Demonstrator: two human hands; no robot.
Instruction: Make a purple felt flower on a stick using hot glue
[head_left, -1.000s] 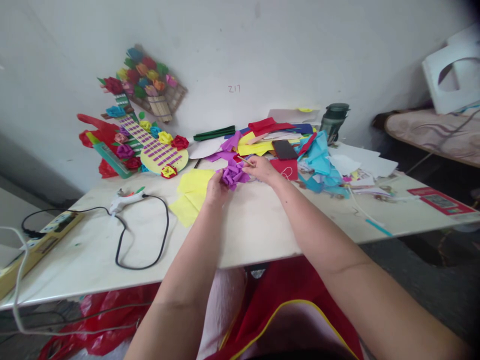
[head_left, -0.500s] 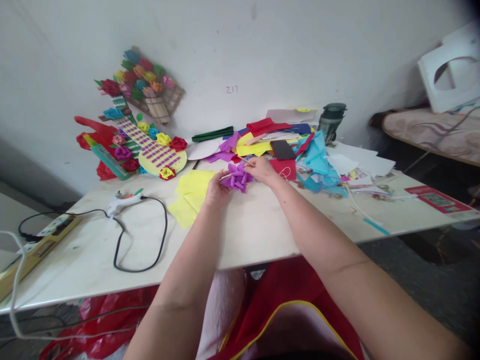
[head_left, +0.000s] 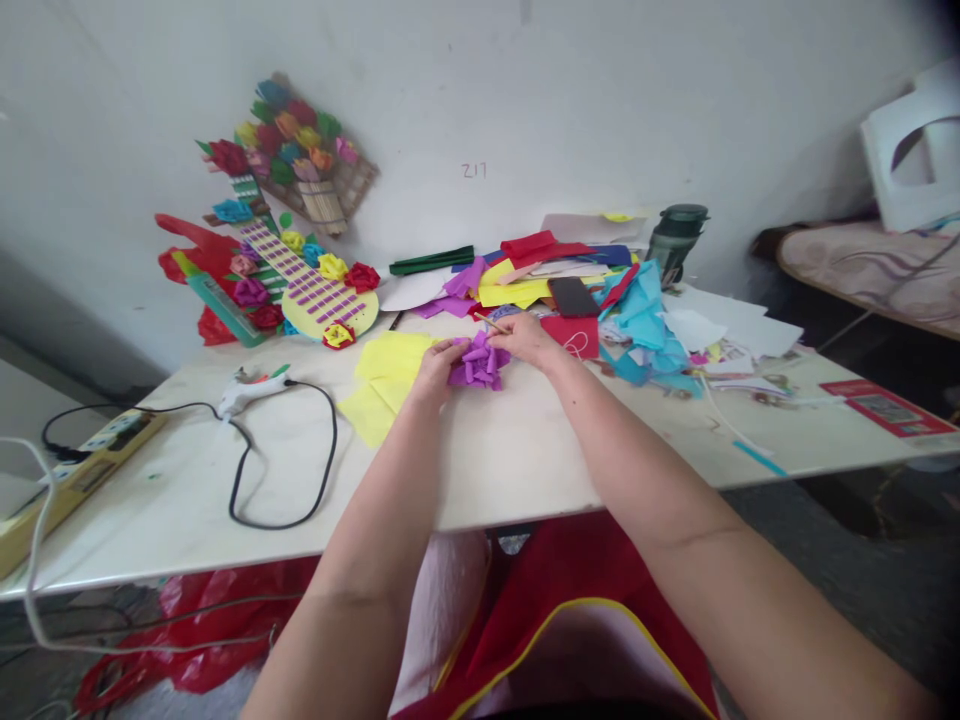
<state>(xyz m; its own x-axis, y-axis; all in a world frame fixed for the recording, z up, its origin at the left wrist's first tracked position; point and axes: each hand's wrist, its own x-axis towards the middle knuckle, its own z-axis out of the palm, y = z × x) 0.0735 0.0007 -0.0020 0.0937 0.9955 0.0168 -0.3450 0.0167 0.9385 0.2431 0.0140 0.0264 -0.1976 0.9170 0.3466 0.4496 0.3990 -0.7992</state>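
A purple crepe-paper flower [head_left: 481, 367] with curled petals is just above the table's middle, between my two hands. My left hand [head_left: 436, 370] is closed on its left side, the fingertips pinching the petals. From the right, my right hand [head_left: 526, 340] grips a thin wooden stick [head_left: 489, 322] whose end points up and left, and its fingertips touch the flower's upper right edge. Yellow crepe paper [head_left: 386, 375] lies flat beside my left hand. Behind my right hand are a red sheet [head_left: 566, 332] with white string and a dark phone [head_left: 571, 297].
A white glue gun [head_left: 251, 393] with a looped black cord and a power strip [head_left: 90, 470] lie on the left. Behind them stand a flower-decorated paper guitar [head_left: 322, 300] and a green glue bottle [head_left: 223, 305]. Blue crepe paper [head_left: 645, 330], scraps and a dark bottle [head_left: 677, 240] are at right.
The purple flower has turned between my hands, and a thin pale piece seen by my left fingers no longer shows. The whole view has shifted slightly.
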